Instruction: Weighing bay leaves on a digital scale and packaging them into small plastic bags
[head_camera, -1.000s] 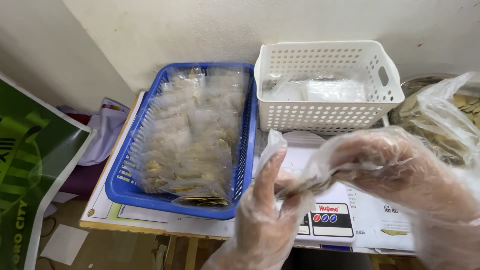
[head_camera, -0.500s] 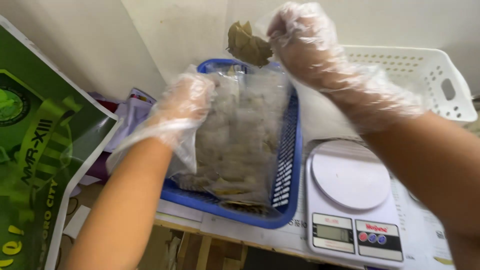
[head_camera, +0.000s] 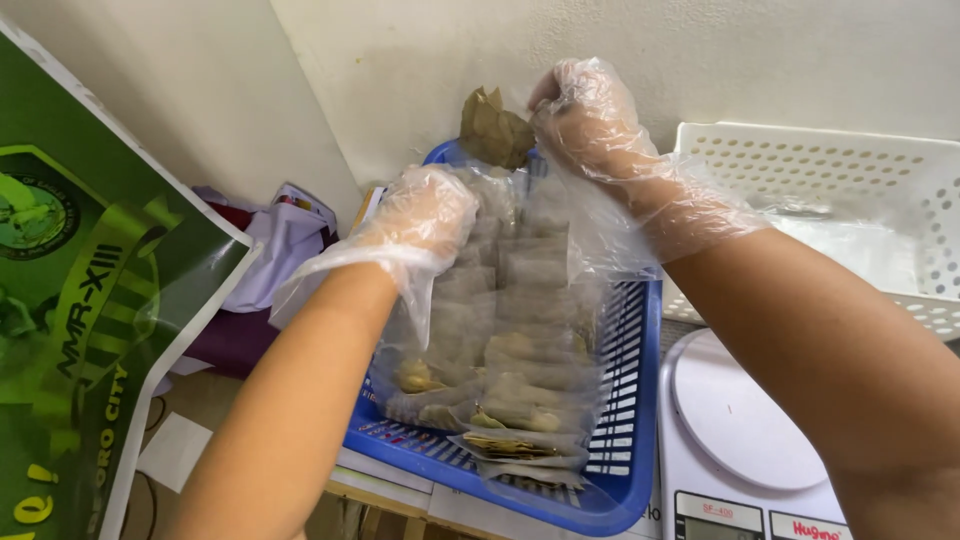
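Note:
Both hands wear thin clear plastic gloves. My right hand (head_camera: 585, 120) is raised above the far end of a blue plastic basket (head_camera: 620, 470) and pinches a small bunch of dried brown leaves (head_camera: 492, 128). My left hand (head_camera: 428, 215) is over the basket's left side, its fingers closed on the edge of a clear plastic bag (head_camera: 560, 230) that hangs between the two hands. The basket holds several small clear packets of dried leaves (head_camera: 505, 400), stacked in rows.
A white digital kitchen scale (head_camera: 745, 440) sits right of the basket. A white perforated basket (head_camera: 860, 160) stands at the back right. A green poster (head_camera: 80, 300) leans at the left, with cloth and paper (head_camera: 275, 235) beside the wall.
The hands moved from over the scale up to the blue basket. My right hand lifted the dried leaves high, and my left hand went to the clear bag at the basket's left.

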